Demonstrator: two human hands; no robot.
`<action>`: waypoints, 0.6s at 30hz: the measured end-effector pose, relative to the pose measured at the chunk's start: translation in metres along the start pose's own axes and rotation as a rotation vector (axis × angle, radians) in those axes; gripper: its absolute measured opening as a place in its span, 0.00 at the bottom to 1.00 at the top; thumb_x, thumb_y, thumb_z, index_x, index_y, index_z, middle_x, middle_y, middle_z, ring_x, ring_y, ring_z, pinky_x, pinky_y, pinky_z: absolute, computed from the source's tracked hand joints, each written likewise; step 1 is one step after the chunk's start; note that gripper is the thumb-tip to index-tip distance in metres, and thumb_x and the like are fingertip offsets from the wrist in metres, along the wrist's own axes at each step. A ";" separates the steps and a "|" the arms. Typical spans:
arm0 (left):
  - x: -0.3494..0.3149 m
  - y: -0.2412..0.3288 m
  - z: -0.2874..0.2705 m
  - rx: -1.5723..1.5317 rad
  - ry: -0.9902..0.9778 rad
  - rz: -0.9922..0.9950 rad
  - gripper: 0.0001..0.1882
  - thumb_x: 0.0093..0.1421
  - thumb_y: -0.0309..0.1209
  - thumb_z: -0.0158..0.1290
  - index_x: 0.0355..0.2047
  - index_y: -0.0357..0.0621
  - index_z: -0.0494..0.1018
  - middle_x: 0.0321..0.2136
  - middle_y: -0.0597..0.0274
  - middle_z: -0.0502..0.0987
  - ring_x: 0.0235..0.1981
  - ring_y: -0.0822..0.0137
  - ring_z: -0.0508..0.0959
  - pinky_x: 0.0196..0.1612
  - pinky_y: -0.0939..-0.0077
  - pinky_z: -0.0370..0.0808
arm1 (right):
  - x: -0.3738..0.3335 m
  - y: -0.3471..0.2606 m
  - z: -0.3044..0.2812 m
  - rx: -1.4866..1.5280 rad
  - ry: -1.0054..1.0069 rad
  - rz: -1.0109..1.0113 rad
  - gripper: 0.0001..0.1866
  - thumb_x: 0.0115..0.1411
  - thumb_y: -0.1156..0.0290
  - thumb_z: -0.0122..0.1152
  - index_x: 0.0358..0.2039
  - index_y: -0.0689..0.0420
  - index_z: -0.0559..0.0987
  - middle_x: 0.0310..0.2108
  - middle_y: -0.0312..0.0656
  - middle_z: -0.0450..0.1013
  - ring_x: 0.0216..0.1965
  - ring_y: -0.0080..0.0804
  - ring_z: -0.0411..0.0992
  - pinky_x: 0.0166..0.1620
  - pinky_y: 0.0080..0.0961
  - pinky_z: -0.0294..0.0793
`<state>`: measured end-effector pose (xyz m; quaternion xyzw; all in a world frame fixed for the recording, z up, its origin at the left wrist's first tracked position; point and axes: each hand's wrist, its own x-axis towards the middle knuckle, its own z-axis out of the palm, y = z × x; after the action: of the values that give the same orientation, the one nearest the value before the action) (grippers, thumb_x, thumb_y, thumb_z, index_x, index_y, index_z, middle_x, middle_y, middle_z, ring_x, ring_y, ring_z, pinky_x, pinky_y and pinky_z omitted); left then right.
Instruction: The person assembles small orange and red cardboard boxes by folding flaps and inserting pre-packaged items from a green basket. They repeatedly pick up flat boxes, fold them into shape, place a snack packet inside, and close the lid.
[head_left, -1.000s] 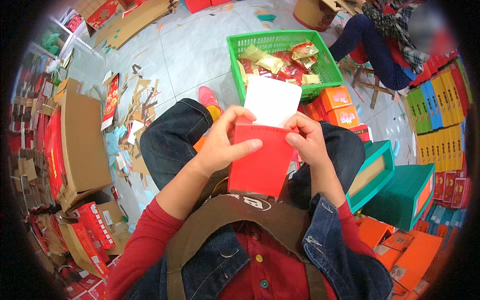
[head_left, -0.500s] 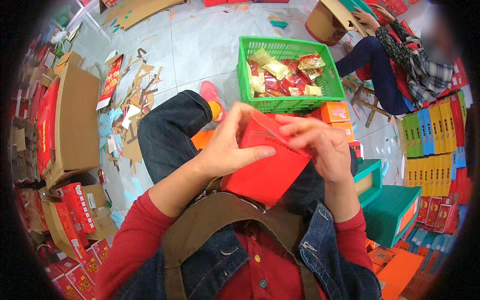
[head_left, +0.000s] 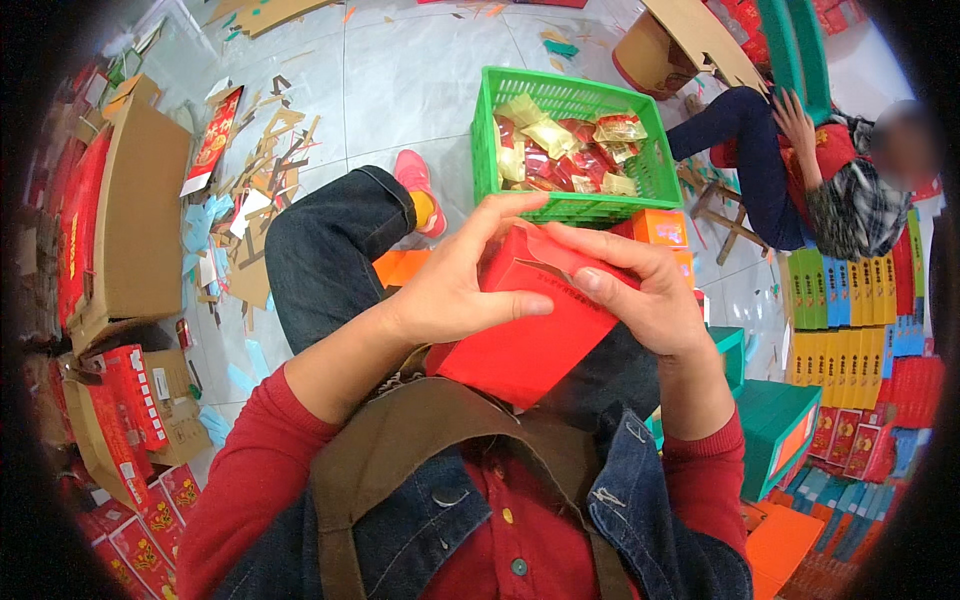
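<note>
A red cardboard box (head_left: 530, 355) is tilted over my lap, its top end toward the far side. My left hand (head_left: 460, 275) grips the box's left side, thumb lying across the front face near the top. At the upper right edge, my right hand (head_left: 650, 290) rests its fingers over the top, with the thumb on the front by a fold in the flap. The box's inside is hidden. Just beyond my hands stands a green plastic crate (head_left: 483, 140) holding gold and red wrapped packets (head_left: 548, 137).
Orange boxes (head_left: 660, 228) sit beside the crate. Green boxes (head_left: 780, 430) are at my right, with colourful stacked boxes (head_left: 840, 290) beyond. Cardboard scraps (head_left: 270, 170) litter the floor near a large carton (head_left: 145, 220). At far right, a co-worker's hand (head_left: 795, 125) touches a green panel (head_left: 800, 60).
My right fingers have come down onto the box's top edge, the thumb now on its front by the flap. The co-worker has raised a green piece and leaned back.
</note>
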<state>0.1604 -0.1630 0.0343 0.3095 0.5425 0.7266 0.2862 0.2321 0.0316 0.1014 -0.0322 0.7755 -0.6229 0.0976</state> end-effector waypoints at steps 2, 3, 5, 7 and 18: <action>-0.001 -0.001 -0.003 0.083 -0.030 0.026 0.41 0.48 0.29 0.65 0.60 0.44 0.55 0.52 0.56 0.66 0.52 0.66 0.67 0.54 0.70 0.65 | 0.000 0.003 0.001 0.050 0.057 0.044 0.18 0.59 0.72 0.58 0.50 0.59 0.75 0.49 0.44 0.72 0.51 0.28 0.68 0.52 0.26 0.67; -0.001 -0.001 -0.002 0.058 -0.029 0.024 0.41 0.47 0.30 0.65 0.60 0.43 0.55 0.52 0.56 0.65 0.53 0.66 0.67 0.54 0.70 0.65 | 0.000 0.006 0.001 0.075 0.086 0.066 0.18 0.58 0.72 0.58 0.50 0.59 0.75 0.50 0.44 0.72 0.51 0.30 0.69 0.52 0.26 0.67; -0.001 -0.003 -0.002 0.012 -0.024 0.022 0.41 0.47 0.31 0.65 0.59 0.43 0.56 0.52 0.57 0.65 0.53 0.66 0.66 0.55 0.70 0.64 | 0.000 0.012 0.005 -0.154 0.116 -0.105 0.18 0.57 0.73 0.59 0.50 0.57 0.75 0.49 0.47 0.72 0.50 0.32 0.69 0.52 0.27 0.68; -0.001 -0.004 -0.004 0.040 -0.028 0.011 0.43 0.46 0.32 0.66 0.59 0.43 0.56 0.53 0.55 0.64 0.54 0.66 0.66 0.55 0.70 0.63 | 0.000 0.013 0.010 -0.292 0.149 -0.189 0.19 0.56 0.74 0.59 0.49 0.55 0.76 0.50 0.49 0.71 0.50 0.35 0.70 0.52 0.27 0.68; -0.001 -0.011 -0.007 0.208 -0.046 0.121 0.44 0.43 0.34 0.67 0.58 0.41 0.57 0.55 0.52 0.64 0.56 0.59 0.65 0.58 0.67 0.61 | 0.002 0.016 0.028 -0.259 0.319 -0.216 0.12 0.49 0.80 0.65 0.36 0.57 0.82 0.33 0.39 0.72 0.36 0.24 0.69 0.39 0.19 0.69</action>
<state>0.1571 -0.1653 0.0218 0.3862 0.5886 0.6752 0.2203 0.2371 0.0083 0.0801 -0.0284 0.8467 -0.5221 -0.0984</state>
